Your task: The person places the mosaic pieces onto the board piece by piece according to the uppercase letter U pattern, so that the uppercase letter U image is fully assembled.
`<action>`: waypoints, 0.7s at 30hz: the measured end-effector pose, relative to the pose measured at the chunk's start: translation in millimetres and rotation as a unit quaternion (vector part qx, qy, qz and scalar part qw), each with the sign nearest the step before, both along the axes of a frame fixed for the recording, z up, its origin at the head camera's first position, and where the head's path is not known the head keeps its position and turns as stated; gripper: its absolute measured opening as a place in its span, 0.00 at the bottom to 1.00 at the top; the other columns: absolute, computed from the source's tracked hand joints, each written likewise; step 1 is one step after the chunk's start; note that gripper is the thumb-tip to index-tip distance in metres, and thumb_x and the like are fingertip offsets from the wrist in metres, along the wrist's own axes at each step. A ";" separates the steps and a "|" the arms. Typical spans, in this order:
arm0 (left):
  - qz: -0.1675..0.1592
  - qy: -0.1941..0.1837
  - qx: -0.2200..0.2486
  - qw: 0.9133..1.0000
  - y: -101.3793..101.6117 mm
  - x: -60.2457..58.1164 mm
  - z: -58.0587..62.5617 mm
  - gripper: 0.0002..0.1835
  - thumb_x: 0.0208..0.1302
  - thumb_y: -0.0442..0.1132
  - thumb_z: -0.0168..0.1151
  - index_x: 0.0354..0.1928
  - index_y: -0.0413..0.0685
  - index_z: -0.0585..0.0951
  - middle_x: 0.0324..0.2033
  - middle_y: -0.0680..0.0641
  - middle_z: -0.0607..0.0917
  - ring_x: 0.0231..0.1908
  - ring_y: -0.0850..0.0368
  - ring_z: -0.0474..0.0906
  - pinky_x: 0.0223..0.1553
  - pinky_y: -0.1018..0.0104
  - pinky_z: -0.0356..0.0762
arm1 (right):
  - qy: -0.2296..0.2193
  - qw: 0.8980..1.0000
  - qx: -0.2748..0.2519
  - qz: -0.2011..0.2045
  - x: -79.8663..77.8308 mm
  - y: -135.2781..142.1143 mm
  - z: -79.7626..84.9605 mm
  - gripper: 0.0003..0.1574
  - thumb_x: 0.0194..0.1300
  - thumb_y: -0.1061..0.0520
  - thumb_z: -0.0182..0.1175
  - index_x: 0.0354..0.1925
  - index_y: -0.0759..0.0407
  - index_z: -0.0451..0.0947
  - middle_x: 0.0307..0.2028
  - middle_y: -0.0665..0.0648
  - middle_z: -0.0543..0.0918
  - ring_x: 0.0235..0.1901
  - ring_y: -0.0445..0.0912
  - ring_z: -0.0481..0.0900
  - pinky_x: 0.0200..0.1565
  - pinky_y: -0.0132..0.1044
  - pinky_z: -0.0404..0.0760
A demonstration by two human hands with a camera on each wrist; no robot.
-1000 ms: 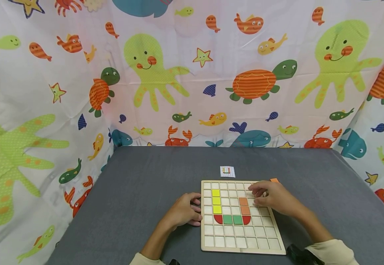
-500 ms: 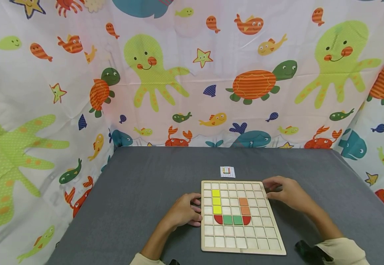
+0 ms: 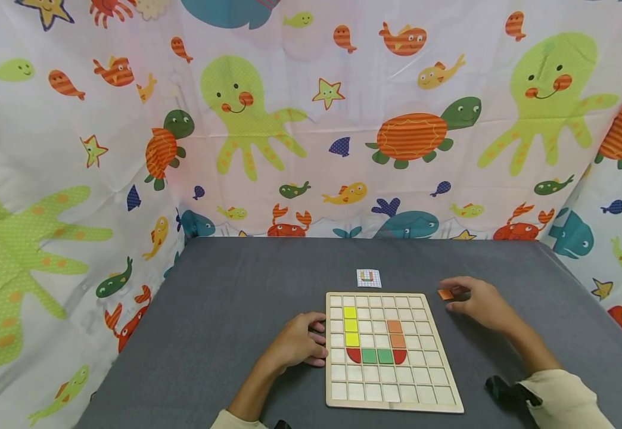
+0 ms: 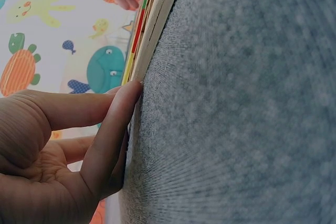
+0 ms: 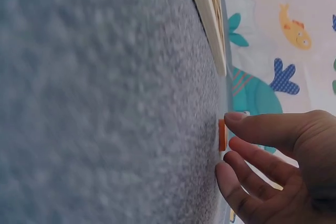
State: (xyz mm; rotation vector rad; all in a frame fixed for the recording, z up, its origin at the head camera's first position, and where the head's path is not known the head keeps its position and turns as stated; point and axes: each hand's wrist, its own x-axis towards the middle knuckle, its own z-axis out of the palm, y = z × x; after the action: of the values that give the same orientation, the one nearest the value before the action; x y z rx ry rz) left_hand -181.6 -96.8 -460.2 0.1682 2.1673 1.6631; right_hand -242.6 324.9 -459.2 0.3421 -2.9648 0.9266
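A pale wooden grid board (image 3: 397, 393) lies on the table with yellow tiles (image 3: 351, 325), orange tiles (image 3: 395, 333), green tiles (image 3: 377, 356) and red rounded tiles (image 3: 353, 355) in its squares. My left hand (image 3: 299, 341) rests its fingertips against the board's left edge; the left wrist view shows this contact at the frame's side (image 4: 149, 51). Beyond the board's far right corner, my right hand (image 3: 474, 304) reaches around a loose orange tile (image 3: 445, 294) on the table. In the right wrist view, thumb and fingers stand apart around that orange tile (image 5: 222, 135).
A small card (image 3: 369, 278) printed with a grid and a coloured U shape lies behind the board. Grey cloth (image 3: 246, 286) covers the table. A sea-animal curtain (image 3: 289, 119) hangs along the back and sides.
My right hand has moved from above the board's upper right squares, past its right edge, to the loose orange tile. The left hand and the board have stayed put.
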 end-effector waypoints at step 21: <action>0.001 -0.002 -0.002 1.000 -0.2 -0.8 0.9 0.40 0.54 0.17 0.70 0.72 0.34 0.73 0.52 0.39 0.78 0.41 0.51 0.84 0.32 0.58 0.93 | -0.005 0.999 0.032 0.012 -10.7 6.2 -1.3 0.20 0.63 0.62 0.74 0.53 0.65 0.86 0.41 0.56 0.87 0.41 0.48 0.81 0.44 0.46 0.82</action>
State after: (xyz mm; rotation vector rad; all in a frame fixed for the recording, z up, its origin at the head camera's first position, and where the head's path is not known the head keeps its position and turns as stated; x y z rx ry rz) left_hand -182.4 -97.0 -459.3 0.1622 2.1674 1.6587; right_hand -253.3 331.1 -460.5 0.3756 -3.0116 0.8396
